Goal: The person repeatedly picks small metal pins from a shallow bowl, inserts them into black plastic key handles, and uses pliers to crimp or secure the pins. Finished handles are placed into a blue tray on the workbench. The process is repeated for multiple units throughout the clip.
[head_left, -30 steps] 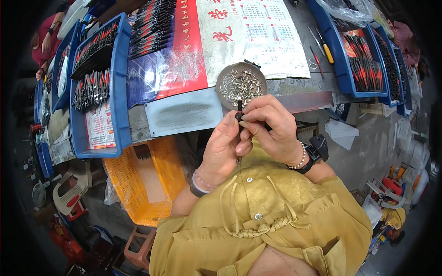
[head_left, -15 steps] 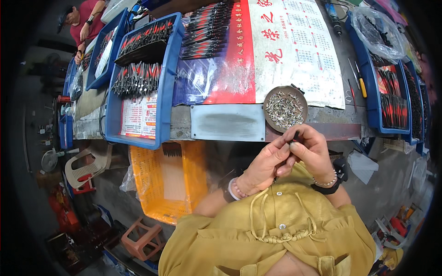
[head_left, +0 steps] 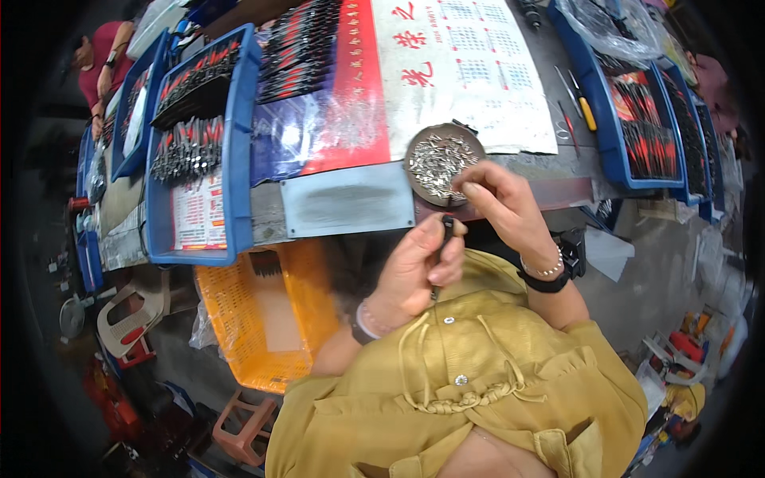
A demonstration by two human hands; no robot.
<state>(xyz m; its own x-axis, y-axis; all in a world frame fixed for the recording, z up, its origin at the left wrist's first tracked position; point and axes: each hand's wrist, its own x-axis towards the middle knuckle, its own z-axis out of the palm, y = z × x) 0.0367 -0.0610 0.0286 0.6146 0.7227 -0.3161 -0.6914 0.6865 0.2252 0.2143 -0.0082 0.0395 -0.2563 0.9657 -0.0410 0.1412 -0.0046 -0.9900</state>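
Observation:
My left hand [head_left: 416, 267] is closed round a slim black tool [head_left: 447, 226], held upright in front of my chest; its lower end shows below the fingers. My right hand [head_left: 504, 201] is apart from it, thumb and forefinger pinched together over the near right rim of a round brown bowl [head_left: 472, 144]. Whatever sits between those fingertips is too small to make out. The bowl holds many small shiny metal pins [head_left: 440, 165]. Beside it, along the table's front edge, lies a worn grey metal plate [head_left: 349, 201].
Blue trays [head_left: 239, 187] of black and red slim tools stand left, and another blue tray [head_left: 647, 151] stands right. More tools lie on a printed poster sheet [head_left: 462, 95]. A yellow-handled screwdriver [head_left: 587, 114] lies at right. An orange crate [head_left: 227, 327] sits below the table. Another person [head_left: 107, 60] is at far left.
My hands were together on the black tool and are now apart. The right hand has moved up to the bowl's rim, while the left keeps the tool. The whole view has shifted and tilted.

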